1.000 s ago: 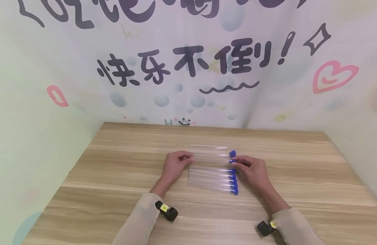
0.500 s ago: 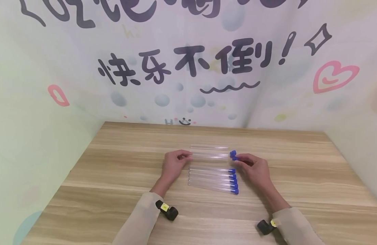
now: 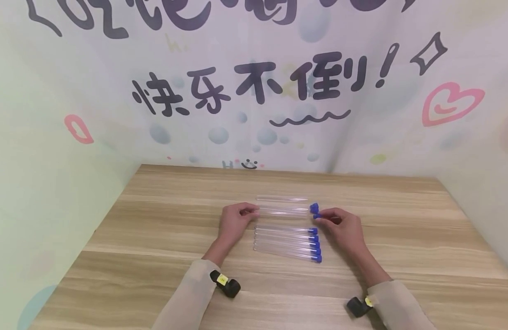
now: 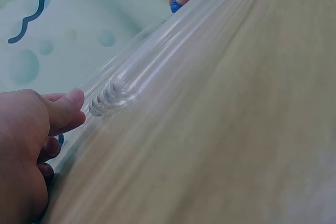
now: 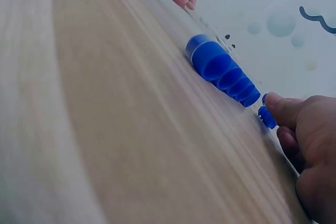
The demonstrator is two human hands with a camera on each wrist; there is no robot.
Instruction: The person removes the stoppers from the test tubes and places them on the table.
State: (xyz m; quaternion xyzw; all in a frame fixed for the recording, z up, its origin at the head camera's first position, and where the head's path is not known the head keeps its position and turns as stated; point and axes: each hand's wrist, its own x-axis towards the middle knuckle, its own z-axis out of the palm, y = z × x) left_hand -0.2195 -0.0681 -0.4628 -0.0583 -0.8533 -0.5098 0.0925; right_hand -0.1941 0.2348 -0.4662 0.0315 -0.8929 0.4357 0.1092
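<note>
My left hand (image 3: 237, 222) pinches the rounded end of a clear test tube (image 3: 283, 213) between thumb and fingertips. Across from it, my right hand (image 3: 342, 224) holds a small blue cap (image 3: 317, 216) between thumb and forefinger, a little off the tube's open end. Loose blue caps (image 3: 314, 207) lie just behind that cap. Nearer the body, several capped test tubes (image 3: 284, 243) are lined up side by side, their blue caps (image 5: 220, 72) standing in a row in the right wrist view. In the left wrist view the rounded tube ends (image 4: 110, 98) are close to my left fingertips.
An uncapped test tube (image 3: 280, 198) lies at the back of the group. The wooden table (image 3: 163, 192) runs back to a printed white cloth (image 3: 221, 133) with dark lettering. Each wrist carries a black camera (image 3: 229, 286).
One second ago the right hand's cap was at the tube's open end; now it is apart from it, slightly to the right. My left hand has barely moved.
</note>
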